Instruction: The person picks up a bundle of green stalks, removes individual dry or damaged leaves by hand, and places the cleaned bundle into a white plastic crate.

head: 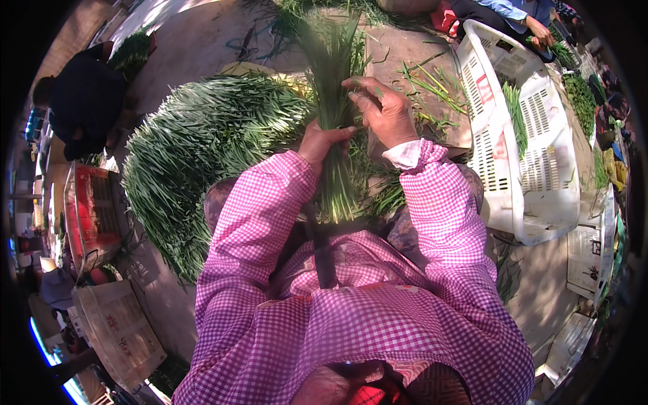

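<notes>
An upright bunch of long green leaves, apparently garlic chives [336, 177], is between my knees, pale stem ends toward me and tips blurred at the top. My left hand [321, 142] wraps around its middle, thumb across the front. Close against the bunch's right side, my right hand [385, 109] has bent, parted fingers. I see nothing held in it, though its fingertips seem to touch the leaves. To the left lies a large heap of the same greens [212, 142]. Loose stalks [435, 91] are scattered over a brown board [395, 50] beyond my right hand.
A white perforated plastic crate [524, 197] with some greens inside stands at my right. Leftward are a red crate [93, 212], a pale crate [121, 329] and a person in dark clothes [86, 96]. Another person's hand [539, 31] holds greens at upper right.
</notes>
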Demonstrator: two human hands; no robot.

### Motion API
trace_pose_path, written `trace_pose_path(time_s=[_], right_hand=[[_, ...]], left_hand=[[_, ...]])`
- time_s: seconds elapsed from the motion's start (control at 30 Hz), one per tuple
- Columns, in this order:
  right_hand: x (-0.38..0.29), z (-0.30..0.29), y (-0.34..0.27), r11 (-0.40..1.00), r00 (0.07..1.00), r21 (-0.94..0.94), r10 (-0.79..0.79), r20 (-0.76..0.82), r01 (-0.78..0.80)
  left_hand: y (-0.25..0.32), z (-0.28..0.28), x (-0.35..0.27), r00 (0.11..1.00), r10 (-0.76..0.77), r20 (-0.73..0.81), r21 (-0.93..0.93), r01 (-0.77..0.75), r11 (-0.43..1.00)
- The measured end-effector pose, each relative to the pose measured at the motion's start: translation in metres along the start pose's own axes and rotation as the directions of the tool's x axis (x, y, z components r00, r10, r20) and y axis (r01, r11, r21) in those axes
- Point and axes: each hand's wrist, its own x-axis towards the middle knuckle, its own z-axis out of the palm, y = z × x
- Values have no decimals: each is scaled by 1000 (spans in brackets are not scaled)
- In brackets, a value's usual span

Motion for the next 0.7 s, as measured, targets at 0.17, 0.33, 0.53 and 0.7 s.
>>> trace_pose_path(time_s=[0.17, 0.33, 0.53, 0.7], right_hand=[[-3, 12, 12, 944, 982, -285, -185, -39, 166], [-5, 12, 17, 921, 988, -363, -152, -6, 140], [-5, 12, 20, 886, 968, -400, -250, 13, 235], [-6, 11, 19, 888, 978, -425, -206, -33, 173]], left_hand=[[-8, -2, 2, 998, -21, 56, 28, 19, 999], [-7, 4, -2, 998, -22, 57, 56, 18, 998], [-7, 2, -1, 997, -26, 67, 55, 22, 998], [-8, 0, -1, 998, -31, 57, 10, 31, 999]])
